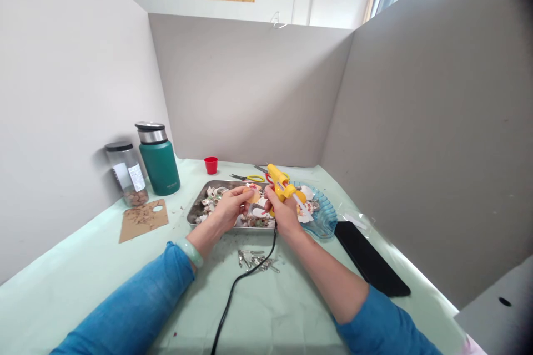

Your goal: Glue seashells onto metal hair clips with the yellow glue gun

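Observation:
My right hand [283, 209] is wrapped round a yellow hot glue gun [280, 178], with a white glue stick [303, 205] jutting from its rear and a black cord [241, 277] running down toward me. In my left hand [231, 208], between thumb and fingers, is a small orange shell-like piece [253, 195]; its exact kind is hard to make out. Both hands are above a metal tray [197, 208] full of shells. Close on the right, a blue scalloped glass dish [327, 219] holds more shells. Several silver metal clips [254, 259] lie in front of the tray.
Yellow-handled scissors [254, 178] and a red cup [211, 165] are behind the tray. On the left stand a green flask [160, 166] and a jar [129, 175], beside a brown board [144, 220]. A black flat object [370, 260] lies right. Grey panels [250, 89] enclose the table.

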### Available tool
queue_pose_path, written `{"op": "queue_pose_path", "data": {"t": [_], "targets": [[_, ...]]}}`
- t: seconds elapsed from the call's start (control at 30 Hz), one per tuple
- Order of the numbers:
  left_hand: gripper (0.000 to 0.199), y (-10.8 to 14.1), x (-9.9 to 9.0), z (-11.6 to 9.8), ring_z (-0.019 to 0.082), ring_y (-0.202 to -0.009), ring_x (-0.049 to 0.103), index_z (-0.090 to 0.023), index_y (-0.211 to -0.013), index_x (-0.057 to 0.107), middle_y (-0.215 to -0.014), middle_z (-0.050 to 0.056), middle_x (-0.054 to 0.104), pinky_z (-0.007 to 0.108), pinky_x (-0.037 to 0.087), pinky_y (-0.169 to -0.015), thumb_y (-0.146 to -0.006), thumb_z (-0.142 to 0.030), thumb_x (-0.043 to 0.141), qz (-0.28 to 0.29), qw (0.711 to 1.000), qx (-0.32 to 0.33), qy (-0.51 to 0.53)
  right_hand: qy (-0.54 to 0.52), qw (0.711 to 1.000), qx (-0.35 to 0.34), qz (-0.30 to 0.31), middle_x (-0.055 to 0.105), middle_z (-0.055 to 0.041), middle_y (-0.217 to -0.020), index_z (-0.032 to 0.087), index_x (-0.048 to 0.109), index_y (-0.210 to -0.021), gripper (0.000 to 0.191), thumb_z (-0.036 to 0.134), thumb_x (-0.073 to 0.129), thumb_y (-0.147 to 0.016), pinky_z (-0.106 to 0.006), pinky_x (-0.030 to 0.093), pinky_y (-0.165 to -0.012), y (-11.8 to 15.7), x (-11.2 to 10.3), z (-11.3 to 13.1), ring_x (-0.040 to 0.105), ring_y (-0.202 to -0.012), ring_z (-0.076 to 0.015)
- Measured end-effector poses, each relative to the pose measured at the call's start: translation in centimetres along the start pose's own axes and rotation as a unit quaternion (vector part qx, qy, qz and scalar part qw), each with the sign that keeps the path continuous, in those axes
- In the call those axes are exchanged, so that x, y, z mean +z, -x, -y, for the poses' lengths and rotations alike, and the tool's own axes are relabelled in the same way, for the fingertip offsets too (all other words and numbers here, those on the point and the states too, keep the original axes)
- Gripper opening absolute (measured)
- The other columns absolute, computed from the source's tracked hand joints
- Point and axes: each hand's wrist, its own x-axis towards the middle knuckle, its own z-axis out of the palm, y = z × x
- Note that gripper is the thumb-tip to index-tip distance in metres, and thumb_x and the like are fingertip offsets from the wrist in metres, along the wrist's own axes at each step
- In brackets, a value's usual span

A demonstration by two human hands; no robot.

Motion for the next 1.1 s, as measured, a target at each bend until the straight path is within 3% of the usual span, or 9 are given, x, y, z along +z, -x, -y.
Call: {"op": "queue_pose_path", "data": {"t": [0.23,0.47,0.6,0.77,1.1], "targets": [[0.027,0.11,0.16,-0.11,0.004,-0.037,0.038,-0.014,-0.067,0.053,-0.051,-0.005,0.046,0.017,0.031,-0.036,-0.071,-0.035,0.07,0.015,1.0,-0.009,-0.001,0.014,1.0,-0.004,0.008,0.051,0.0065,-0.055,0.018,0.055,-0.083,0.029,0.044,0.064,-0.073,-0.019,0.039,-0.04,-0.1,-0.08,-0.19,0.044,-0.041,-0.0067],[0.022,0.0,-0.06,0.11,0.004,-0.044,0.046,-0.014,-0.077,0.056,-0.064,-0.002,0.053,0.017,0.034,-0.038,-0.069,-0.028,0.071,0.022,1.0,-0.008,-0.006,0.011,1.0,-0.001,0.011,0.052,0.007,-0.056,0.019,0.055,-0.081,0.03,0.045,0.066,-0.071,-0.02,0.039,-0.04,-0.13,-0.09,-0.08,0.045,-0.04,-0.0065],[0.034,0.16,0.02,-0.05,0.007,-0.053,0.053,-0.015,-0.091,0.058,-0.071,-0.001,0.056,0.016,0.036,-0.041,-0.063,-0.023,0.075,0.022,1.0,-0.001,-0.008,0.008,1.0,0.001,0.016,0.052,0.0071,-0.057,0.019,0.055,-0.082,0.029,0.043,0.066,-0.071,-0.019,0.038,-0.041,-0.12,-0.08,-0.09,0.045,-0.041,-0.0064],[0.039,0.13,0.07,0.0,0.01,-0.061,0.059,-0.017,-0.097,0.055,-0.081,0.003,0.061,0.017,0.039,-0.044,-0.069,-0.037,0.073,0.01,1.0,-0.007,-0.013,0.012,1.0,0.011,0.017,0.05,0.0072,-0.055,0.019,0.055,-0.083,0.029,0.044,0.065,-0.072,-0.02,0.039,-0.041,-0.11,-0.11,-0.36,0.046,-0.041,-0.0072],[0.039,0.16,0.31,-0.19,0.011,-0.056,0.058,-0.017,-0.096,0.056,-0.069,0.001,0.059,0.018,0.041,-0.042,-0.074,-0.047,0.068,0.0,1.0,-0.025,-0.005,0.018,0.999,0.013,0.025,0.05,0.0066,-0.055,0.019,0.055,-0.082,0.029,0.046,0.064,-0.072,-0.021,0.039,-0.042,-0.26,-0.27,-0.75,0.045,-0.042,-0.008]]}}
